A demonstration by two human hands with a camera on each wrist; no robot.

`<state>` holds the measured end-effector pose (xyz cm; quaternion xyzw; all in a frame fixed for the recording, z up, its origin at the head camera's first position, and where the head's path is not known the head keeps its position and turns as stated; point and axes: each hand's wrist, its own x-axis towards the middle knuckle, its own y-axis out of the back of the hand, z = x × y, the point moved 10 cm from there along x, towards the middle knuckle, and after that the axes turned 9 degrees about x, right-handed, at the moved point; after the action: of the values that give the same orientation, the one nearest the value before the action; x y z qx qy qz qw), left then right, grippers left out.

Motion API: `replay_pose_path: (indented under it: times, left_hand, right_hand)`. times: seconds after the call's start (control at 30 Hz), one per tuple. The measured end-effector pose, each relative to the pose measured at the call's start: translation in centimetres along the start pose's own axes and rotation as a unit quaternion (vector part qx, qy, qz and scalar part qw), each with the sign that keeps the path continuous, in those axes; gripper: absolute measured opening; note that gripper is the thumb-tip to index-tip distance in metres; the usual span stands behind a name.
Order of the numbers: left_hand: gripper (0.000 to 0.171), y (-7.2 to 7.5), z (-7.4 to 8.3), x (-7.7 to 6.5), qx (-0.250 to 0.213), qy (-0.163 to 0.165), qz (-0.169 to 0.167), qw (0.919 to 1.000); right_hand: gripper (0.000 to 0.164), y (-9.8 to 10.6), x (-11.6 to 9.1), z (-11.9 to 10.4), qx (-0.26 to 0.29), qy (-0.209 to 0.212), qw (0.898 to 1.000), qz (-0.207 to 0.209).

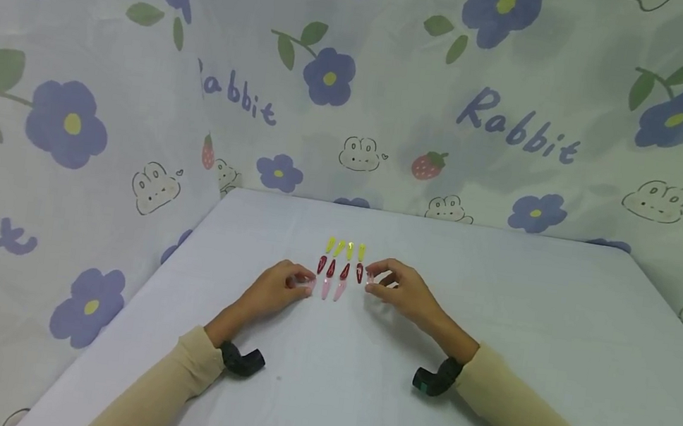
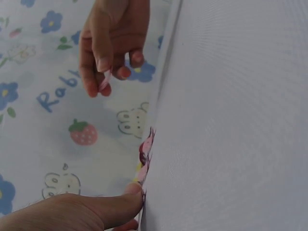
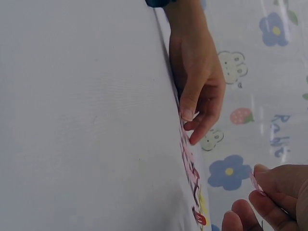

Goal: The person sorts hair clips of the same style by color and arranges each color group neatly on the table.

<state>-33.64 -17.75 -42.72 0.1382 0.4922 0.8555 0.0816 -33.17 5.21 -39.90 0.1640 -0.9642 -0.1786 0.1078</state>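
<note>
My left hand (image 1: 277, 287) pinches a pink hair clip (image 1: 311, 283) at the left end of the front row, low at the tabletop. My right hand (image 1: 403, 293) holds another pink hair clip (image 3: 256, 184) between thumb and forefinger, raised above the table to the right of the rows. Between the hands lie two more pink clips (image 1: 326, 288), side by side. Behind them is a row of several dark red clips (image 1: 332, 269), and farther back a row of several yellow clips (image 1: 350, 250). The clips are slim, tapered snap clips, pointing roughly front to back.
A white cloth covers the table (image 1: 319, 395). Behind it and along the left hangs a curtain (image 1: 391, 120) printed with blue flowers, rabbits and strawberries. Each wrist wears a black curved device (image 1: 243, 361) below a beige sleeve (image 1: 167, 383).
</note>
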Motion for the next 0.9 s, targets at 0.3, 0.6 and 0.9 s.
replay_pose_path:
  times: [0.3, 0.6, 0.9]
  left_hand:
    - [0.028, -0.1, -0.4, -0.1, -0.003, 0.002, 0.003, 1.0]
    - [0.029, -0.2, -0.3, 0.1, -0.002, 0.0, 0.002, 1.0]
    - [0.028, -0.1, -0.3, 0.1, -0.001, -0.004, 0.002, 1.0]
  right_hand:
    - [0.035, -1.3, 1.1, 1.0, -0.007, -0.018, 1.0, -0.006]
    - [0.029, -1.9, 1.6, 2.8, -0.06, -0.013, 0.998, -0.009]
    - [0.027, -2.7, 1.3, 3.0, -0.09, 0.015, 0.996, -0.006]
